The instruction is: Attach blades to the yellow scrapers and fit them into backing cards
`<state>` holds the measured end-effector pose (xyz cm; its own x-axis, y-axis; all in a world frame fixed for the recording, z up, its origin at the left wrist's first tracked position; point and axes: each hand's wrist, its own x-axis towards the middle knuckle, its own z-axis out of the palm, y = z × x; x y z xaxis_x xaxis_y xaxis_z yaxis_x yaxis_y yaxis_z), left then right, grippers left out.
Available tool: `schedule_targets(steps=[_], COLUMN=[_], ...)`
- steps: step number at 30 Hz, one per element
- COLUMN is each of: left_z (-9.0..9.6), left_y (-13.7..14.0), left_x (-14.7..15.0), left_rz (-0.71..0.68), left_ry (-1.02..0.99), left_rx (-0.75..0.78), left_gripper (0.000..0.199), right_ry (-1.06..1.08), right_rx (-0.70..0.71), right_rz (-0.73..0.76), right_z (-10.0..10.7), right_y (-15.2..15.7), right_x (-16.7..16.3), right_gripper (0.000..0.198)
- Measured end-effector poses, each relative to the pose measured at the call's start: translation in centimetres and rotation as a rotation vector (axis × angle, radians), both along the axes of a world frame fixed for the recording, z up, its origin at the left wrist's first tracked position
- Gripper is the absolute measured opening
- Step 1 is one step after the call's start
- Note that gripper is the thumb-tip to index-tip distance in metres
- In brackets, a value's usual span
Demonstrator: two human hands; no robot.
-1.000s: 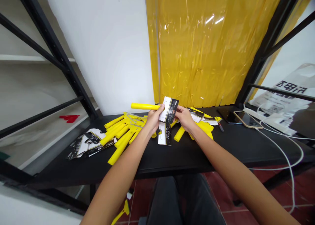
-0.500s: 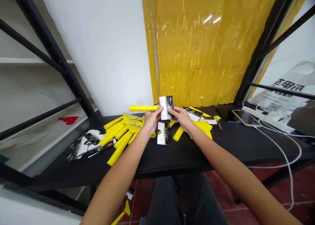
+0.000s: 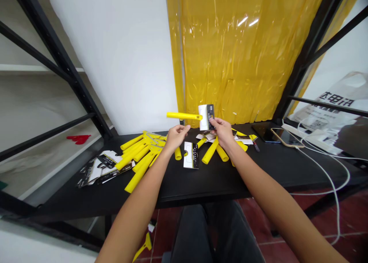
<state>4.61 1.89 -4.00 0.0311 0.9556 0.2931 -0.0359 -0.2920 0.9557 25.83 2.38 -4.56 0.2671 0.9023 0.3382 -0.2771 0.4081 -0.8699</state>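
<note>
My right hand (image 3: 223, 133) grips a yellow scraper (image 3: 182, 116) by its head end, which is covered by a white-and-black folded card (image 3: 204, 118). The handle points left, held above the table. Below that handle, apart from it, is my left hand (image 3: 176, 137), thumb and fingers drawn together with nothing visible in them. One loose card (image 3: 189, 155) with a notch lies between my forearms. Yellow scrapers (image 3: 140, 152) with metal blades lie in a heap on the left. More yellow scrapers (image 3: 211, 151), some with cards, lie under and beside my right hand, which partly hides them.
A stack of cards (image 3: 105, 167) lies at the black table's (image 3: 178, 186) left. On the right are a phone (image 3: 287, 138), a dark tablet-like device (image 3: 266, 134), white cables (image 3: 342, 178) and a plastic bag (image 3: 330, 102). Black rack posts stand at both sides. Another scraper (image 3: 145, 245) is low down.
My right hand has moved right and slightly up with the carded scraper. My left hand has let go of it and is now apart, below the handle.
</note>
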Motion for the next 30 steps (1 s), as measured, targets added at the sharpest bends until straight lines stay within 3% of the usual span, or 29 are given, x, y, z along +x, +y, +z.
schedule_targets(steps=[3,5,8,13,18,22,27,30], left_z=[-0.4,-0.7,-1.5,-2.2,-1.2,-0.1,0.9,1.1], left_y=[0.0,0.1,0.8,2.0,2.0,1.7,1.3,1.1], left_x=[-1.0,-1.3,-1.6,-1.8,-2.0,-2.3,-2.7,-2.8], left_rz=[0.181,0.209,0.135,-0.068,-0.129,-0.013,0.041,0.055], left_ry=[0.056,0.097,0.224,0.453,0.279,0.061,-0.064,-0.102], left_rx=[0.085,0.068,0.058,0.225,0.058,-0.073,-0.124,-0.127], left_gripper=[0.030,0.033,0.033,0.024,0.016,0.014,0.012,0.012], right_ry=[-0.017,-0.072,-0.170,-0.487,-0.828,-0.902,-0.914,-0.938], right_rx=[0.001,-0.043,-0.153,-0.238,-0.245,-0.263,-0.177,-0.216], right_rz=[-0.181,-0.289,-0.340,-0.379,-0.471,-0.349,-0.020,0.183], right_z=[0.3,0.3,0.0,-0.7,-0.4,0.5,1.6,1.9], right_y=[1.1,1.4,1.6,1.9,1.8,0.6,-1.5,-2.5], right_x=[3.1,5.1,6.9,8.0,8.3,8.0,7.1,6.7], right_gripper=[0.036,0.034,0.030,0.024,0.046,0.058,0.054,0.059])
